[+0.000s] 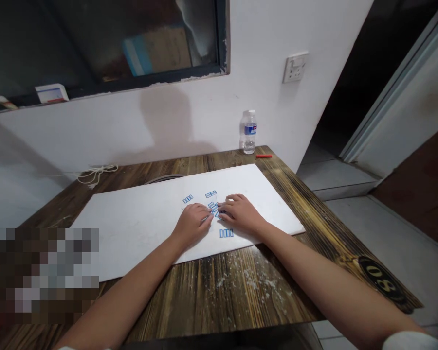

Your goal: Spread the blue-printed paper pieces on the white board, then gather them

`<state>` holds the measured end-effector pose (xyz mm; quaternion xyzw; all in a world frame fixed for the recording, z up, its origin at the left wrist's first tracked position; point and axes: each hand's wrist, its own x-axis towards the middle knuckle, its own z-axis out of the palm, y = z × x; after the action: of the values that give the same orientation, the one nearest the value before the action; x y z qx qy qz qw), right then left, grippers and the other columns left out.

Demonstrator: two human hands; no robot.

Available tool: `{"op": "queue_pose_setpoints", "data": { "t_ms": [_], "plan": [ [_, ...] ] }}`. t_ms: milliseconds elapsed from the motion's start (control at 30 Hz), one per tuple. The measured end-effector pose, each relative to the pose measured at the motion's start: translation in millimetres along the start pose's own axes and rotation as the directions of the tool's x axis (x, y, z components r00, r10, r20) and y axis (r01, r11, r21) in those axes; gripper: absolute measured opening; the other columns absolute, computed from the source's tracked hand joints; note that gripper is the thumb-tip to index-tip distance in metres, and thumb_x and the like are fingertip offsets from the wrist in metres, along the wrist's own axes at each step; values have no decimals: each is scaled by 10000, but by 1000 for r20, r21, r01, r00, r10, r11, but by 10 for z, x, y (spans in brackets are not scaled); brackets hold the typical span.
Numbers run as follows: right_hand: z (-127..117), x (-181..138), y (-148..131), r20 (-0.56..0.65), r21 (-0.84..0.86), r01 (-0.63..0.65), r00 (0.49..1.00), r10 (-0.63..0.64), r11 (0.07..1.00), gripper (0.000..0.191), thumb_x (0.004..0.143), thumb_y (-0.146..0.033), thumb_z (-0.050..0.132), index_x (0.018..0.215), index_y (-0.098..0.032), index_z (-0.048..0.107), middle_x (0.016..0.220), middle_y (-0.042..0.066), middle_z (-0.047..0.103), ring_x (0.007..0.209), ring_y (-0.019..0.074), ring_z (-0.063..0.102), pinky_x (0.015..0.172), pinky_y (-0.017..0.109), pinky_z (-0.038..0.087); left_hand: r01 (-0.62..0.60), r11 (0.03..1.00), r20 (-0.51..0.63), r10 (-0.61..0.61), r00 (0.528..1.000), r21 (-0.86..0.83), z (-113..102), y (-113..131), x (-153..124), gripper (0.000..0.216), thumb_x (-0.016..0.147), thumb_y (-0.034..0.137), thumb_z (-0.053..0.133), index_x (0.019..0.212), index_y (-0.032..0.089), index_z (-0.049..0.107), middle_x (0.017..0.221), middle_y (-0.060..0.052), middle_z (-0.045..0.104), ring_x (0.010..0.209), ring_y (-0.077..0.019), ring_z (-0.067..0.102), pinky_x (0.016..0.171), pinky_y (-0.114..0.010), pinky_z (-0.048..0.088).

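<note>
A white board [131,223] lies on a wooden table [219,287]. Small blue rectangular pieces are scattered on the board: one cluster [212,206] between my hands, a pair [188,199] farther left, another [210,194] behind, and a row [226,233] near my right wrist. My left hand [191,224] rests on the board with fingers curled, pinching something thin that I cannot make out. My right hand [241,213] lies beside it, fingers bent down onto the central blue pieces.
A water bottle [248,132] stands at the table's far right corner, with a red pen [264,156] next to it. A white cord [95,174] lies at the far left. A wall socket [295,67] is above. The table's right edge drops to a tiled floor [387,233].
</note>
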<state>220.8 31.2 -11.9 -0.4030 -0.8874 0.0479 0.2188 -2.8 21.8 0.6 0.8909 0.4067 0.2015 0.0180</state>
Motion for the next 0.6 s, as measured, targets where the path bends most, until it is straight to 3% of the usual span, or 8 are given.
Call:
{"op": "queue_pose_setpoints", "data": {
  "t_ms": [200, 433, 600],
  "plan": [
    [-4, -8, 1, 40, -22, 51, 998, -50, 998, 448, 953, -492, 472, 1327, -268, 574, 1350, 45, 604, 1366, 265, 396, 1130, 494, 248, 42, 997, 10, -42, 999, 66, 8, 63, -11, 303, 908, 324, 540, 1178, 266, 666, 1245, -46, 668, 1213, -251, 550, 1023, -487, 398],
    [23, -19, 0, 0, -110, -100, 995, 101, 989, 403, 977, -450, 427, 1277, -262, 618, 1236, 59, 677, 1298, 290, 463, 1113, 531, 244, 193, 968, 84, -209, 974, 162, 41, 43, -33, 467, 933, 423, 481, 1363, 250, 528, 1436, -48, 522, 1351, -298, 420, 1067, -498, 354],
    [19, -25, 22, 17, -80, -44, 999, 45, 996, 495, 966, -513, 416, 1382, -269, 527, 1413, 51, 548, 1410, 283, 332, 1145, 529, 216, 147, 978, 115, -165, 980, 152, 22, 44, -32, 502, 936, 434, 472, 1399, 240, 489, 1479, -43, 472, 1397, -290, 354, 1107, -487, 311]
  ]
}}
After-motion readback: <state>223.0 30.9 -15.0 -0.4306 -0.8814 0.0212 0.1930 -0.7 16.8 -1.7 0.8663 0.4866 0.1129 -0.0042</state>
